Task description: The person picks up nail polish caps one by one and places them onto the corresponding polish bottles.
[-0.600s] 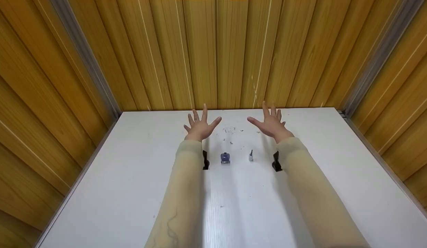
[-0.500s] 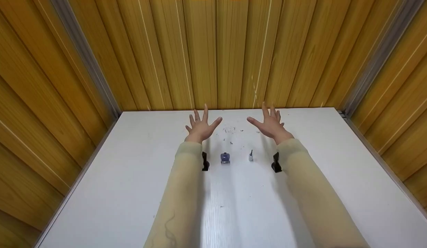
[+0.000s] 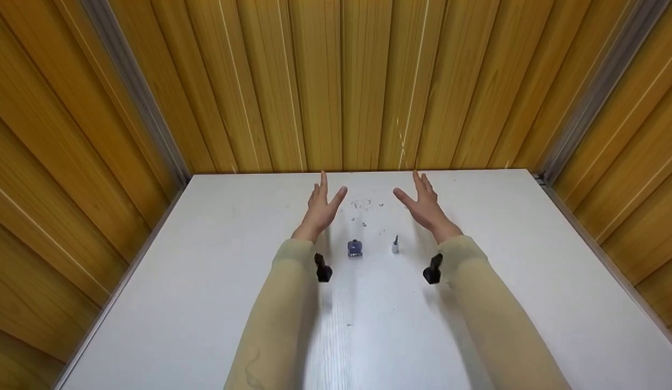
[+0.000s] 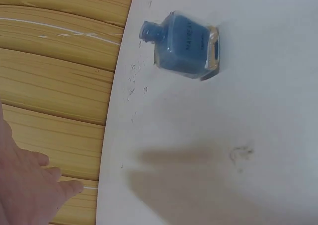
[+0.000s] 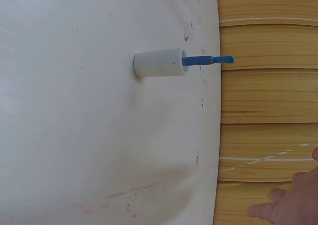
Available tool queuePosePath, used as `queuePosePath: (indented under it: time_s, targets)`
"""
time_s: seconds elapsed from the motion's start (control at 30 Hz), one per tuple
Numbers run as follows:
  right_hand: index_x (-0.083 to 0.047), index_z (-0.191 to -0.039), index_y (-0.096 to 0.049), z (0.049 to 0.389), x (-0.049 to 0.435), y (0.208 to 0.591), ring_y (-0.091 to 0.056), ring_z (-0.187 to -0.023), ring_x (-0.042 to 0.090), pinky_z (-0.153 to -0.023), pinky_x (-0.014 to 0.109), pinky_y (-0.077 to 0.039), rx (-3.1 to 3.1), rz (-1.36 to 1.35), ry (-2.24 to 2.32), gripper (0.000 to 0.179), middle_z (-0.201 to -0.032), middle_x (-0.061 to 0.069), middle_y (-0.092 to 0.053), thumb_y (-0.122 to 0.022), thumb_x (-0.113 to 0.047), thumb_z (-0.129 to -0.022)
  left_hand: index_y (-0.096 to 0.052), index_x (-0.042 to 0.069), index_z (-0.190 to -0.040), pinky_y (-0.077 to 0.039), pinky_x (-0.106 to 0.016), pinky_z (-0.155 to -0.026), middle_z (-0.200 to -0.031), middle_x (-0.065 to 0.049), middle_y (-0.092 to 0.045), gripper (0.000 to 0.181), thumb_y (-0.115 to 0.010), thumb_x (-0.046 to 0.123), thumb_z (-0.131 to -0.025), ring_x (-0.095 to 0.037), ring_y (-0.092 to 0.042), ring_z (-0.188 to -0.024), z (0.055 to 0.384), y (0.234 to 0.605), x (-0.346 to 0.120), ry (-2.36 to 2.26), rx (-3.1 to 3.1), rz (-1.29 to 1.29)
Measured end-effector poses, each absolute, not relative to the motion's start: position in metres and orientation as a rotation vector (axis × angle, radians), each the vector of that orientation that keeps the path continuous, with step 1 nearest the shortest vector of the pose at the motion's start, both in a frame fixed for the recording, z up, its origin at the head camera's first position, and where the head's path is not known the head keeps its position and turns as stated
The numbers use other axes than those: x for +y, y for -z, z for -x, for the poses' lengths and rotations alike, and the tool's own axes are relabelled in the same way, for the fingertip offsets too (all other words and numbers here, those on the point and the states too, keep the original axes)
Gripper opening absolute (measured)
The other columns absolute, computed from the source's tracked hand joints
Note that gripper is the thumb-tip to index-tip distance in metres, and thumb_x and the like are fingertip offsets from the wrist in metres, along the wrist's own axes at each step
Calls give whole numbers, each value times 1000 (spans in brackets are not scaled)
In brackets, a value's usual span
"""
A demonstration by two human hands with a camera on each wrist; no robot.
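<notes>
Between my forearms a glass nail polish bottle (image 3: 355,248) with blue polish stands uncapped on the white table. In the left wrist view the bottle (image 4: 186,46) shows its bare threaded neck. To its right the white cap (image 3: 395,247) stands upside down, its blue-coated brush (image 5: 206,60) pointing up. My left hand (image 3: 320,210) is held over the table beyond and left of the bottle, fingers straight and thumb spread. Mirroring it, my right hand (image 3: 424,208) reaches past the cap on the right. Neither hand holds anything.
The white table (image 3: 168,303) carries dark specks and smudges (image 3: 362,205) near its far edge. Yellow wood-look panels (image 3: 363,86) rise behind it and on both sides, joined by grey corner posts (image 3: 138,86). A black wrist mount (image 3: 323,268) sits on each sleeve.
Both hands have drawn slightly back toward me and turned more edge-on, with their fingers closer together. The bottle and cap have stayed in place.
</notes>
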State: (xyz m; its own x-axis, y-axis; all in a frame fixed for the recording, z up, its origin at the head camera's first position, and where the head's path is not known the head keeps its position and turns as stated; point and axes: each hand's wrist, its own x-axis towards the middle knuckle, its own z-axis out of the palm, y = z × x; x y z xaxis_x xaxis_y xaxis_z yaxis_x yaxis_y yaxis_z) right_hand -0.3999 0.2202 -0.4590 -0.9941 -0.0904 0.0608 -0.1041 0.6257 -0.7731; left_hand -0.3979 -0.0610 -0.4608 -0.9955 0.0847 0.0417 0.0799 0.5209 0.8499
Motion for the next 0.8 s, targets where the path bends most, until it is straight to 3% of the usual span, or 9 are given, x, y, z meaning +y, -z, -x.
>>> queuePosePath:
  time_s: [0.13,0.27,0.47,0.6,0.8]
  targets:
    - [-18,-167,0,394,219,467,5,-160,45,-127,68,-4,-2743,-185,-1456,91,-174,16,5,-42,-66,-102,0,28,-167,-13,-62,-128,-175,-14,-5,87,-43,67,-101,-38,-7,-162,394,470,-63,-1634,2718,-178]
    - [-18,-167,-8,386,220,474,-9,-161,40,-129,62,-11,-2660,-174,-1583,84,-175,12,-6,-42,-62,-104,-5,26,-167,-14,-59,-129,-175,-11,-11,85,-43,65,-102,-35,-12,-161,388,478,-63,-1733,2679,-161]
    - [-11,-165,-21,374,217,490,-28,-156,37,-129,53,-22,-2516,-139,-1757,75,-172,13,-21,-44,-53,-107,-17,22,-166,-29,-56,-125,-169,-14,-30,79,-48,58,-104,-36,-30,-156,378,492,-64,-1947,2597,-96]
    - [-7,-162,-26,365,215,499,-32,-155,35,-128,48,-27,-2436,-113,-1818,72,-167,17,-32,-48,-48,-108,-32,16,-162,-38,-50,-122,-160,-15,-45,70,-53,50,-105,-33,-42,-150,371,502,-63,-2065,2532,-78]
    - [-1,-158,-33,356,214,510,-38,-152,34,-126,44,-32,-2319,-90,-1950,64,-161,20,-41,-56,-32,-107,-47,7,-153,-42,-47,-119,-150,-16,-58,57,-55,39,-106,-33,-53,-142,360,512,-60,-2205,2400,-68]
